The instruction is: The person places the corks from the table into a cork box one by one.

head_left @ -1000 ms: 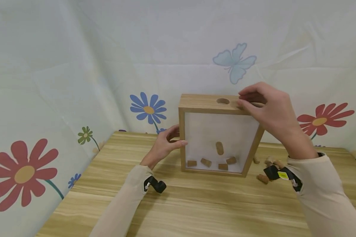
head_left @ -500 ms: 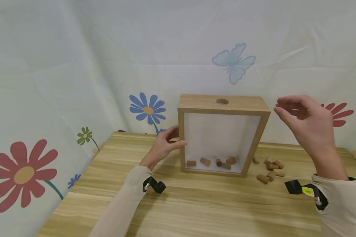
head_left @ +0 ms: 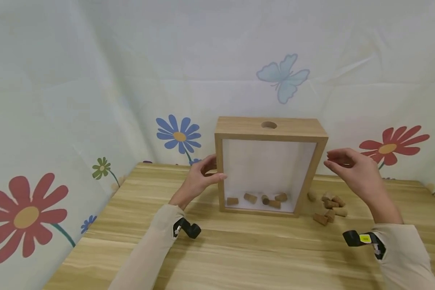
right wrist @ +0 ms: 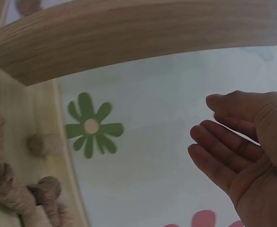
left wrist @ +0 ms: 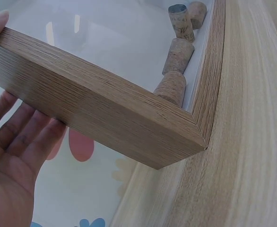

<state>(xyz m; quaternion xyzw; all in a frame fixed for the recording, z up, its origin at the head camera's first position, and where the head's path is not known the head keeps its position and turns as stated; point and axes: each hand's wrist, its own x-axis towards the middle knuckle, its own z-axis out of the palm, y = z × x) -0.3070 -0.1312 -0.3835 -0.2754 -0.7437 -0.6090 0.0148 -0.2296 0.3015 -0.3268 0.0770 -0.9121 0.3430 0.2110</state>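
Note:
A wooden box frame (head_left: 239,127) with a clear front and a round hole (head_left: 269,125) in its top stands upright on the table. Several wine corks (head_left: 250,197) lie along its bottom inside. My left hand (head_left: 197,177) holds the box's left side, thumb over the front edge and the other fingers behind; the left wrist view shows those fingertips (left wrist: 58,124) against the side board. Just right of the box, my right hand (head_left: 360,173) hangs in the air, fingers loosely bent with nothing between them. Below it lies a loose pile of corks (head_left: 339,211).
The wood-grain table (head_left: 239,249) runs up to a pale backdrop cloth (head_left: 210,52) printed with flowers and a butterfly. One cork (head_left: 312,196) lies apart from the pile, close to the box's right side.
A cork falling behind the clear front has landed among the others. My right hand has left the box top, swung right, then come down toward the pile. My left hand keeps its place.

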